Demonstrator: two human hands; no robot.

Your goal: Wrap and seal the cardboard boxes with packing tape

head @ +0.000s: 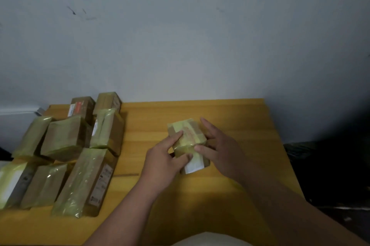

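Observation:
A small cardboard box (189, 137) wrapped in yellowish clear tape stands on the yellow table (230, 117), with a white label at its near end. My left hand (163, 158) presses on its left side, index finger stretched along the top and thumb against the near face. My right hand (218, 145) touches its right side with straight fingers, thumb laid across the front. No tape roll is in view.
Several taped cardboard boxes (66, 137) lie stacked and leaning at the table's left, the nearest a long one (86, 181). A thin strip (126, 175) lies on the table beside them. A pale wall rises behind; dark floor lies to the right.

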